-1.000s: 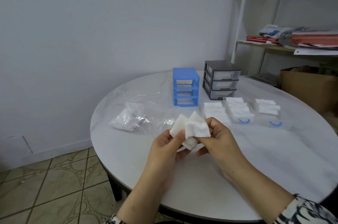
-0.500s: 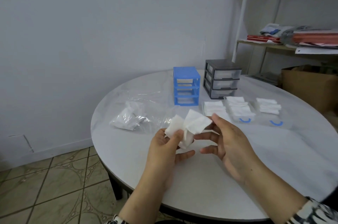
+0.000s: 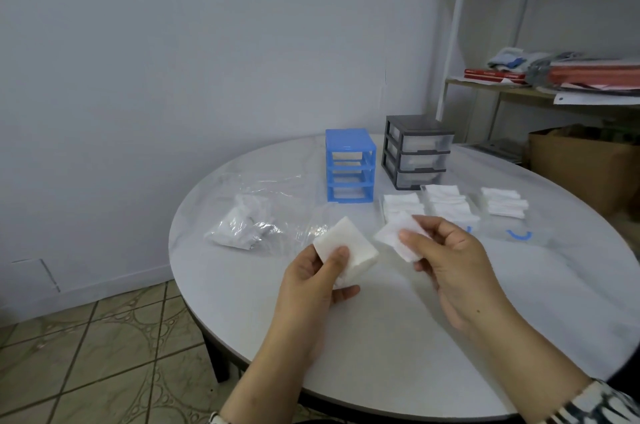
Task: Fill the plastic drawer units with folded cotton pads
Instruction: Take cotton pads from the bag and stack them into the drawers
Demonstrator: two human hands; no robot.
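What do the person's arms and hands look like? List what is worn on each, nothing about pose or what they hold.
Both hands are bare: no gloves or rings show on the left hand or the right hand. The forearms are bare too. At the right arm's lower edge sits a patterned sleeve, white with dark markings. A pale strip shows at the left wrist near the frame's bottom edge; too little shows to tell what it is.

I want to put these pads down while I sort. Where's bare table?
Bare table lies near you, under the left hand and right hand, and at the right rim beyond the pad stacks. It is crowded by the plastic bag, blue drawer unit and grey drawer unit.
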